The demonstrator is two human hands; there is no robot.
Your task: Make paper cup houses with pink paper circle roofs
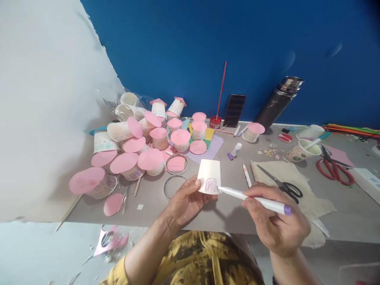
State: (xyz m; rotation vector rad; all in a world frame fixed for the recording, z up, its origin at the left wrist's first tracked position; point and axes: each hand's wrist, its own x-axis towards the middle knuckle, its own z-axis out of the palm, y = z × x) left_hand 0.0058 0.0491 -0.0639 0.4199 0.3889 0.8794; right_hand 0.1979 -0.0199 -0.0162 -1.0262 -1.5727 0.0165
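Observation:
My left hand [190, 200] is closed around the lower part of a white paper cup [209, 170], held upside down with its rim toward me. Purple marker lines form an arched, door-like shape low on the cup's side. In my right hand [274, 217] is a white marker with a purple end [264, 202], gripped like a pen. Its tip is at the cup's side, just right of the purple drawing; whether it touches I cannot tell. To the left stand several decorated cups topped with pink paper discs [151, 159].
Two metal rings [175, 187] lie left of the cup. Black-handled scissors [292, 192] rest on a beige cloth [314, 200]; red-handled scissors [335, 172] lie farther right. A phone [234, 111] and black flask [274, 105] stand against the blue wall. Paper scraps [111, 239] litter the floor.

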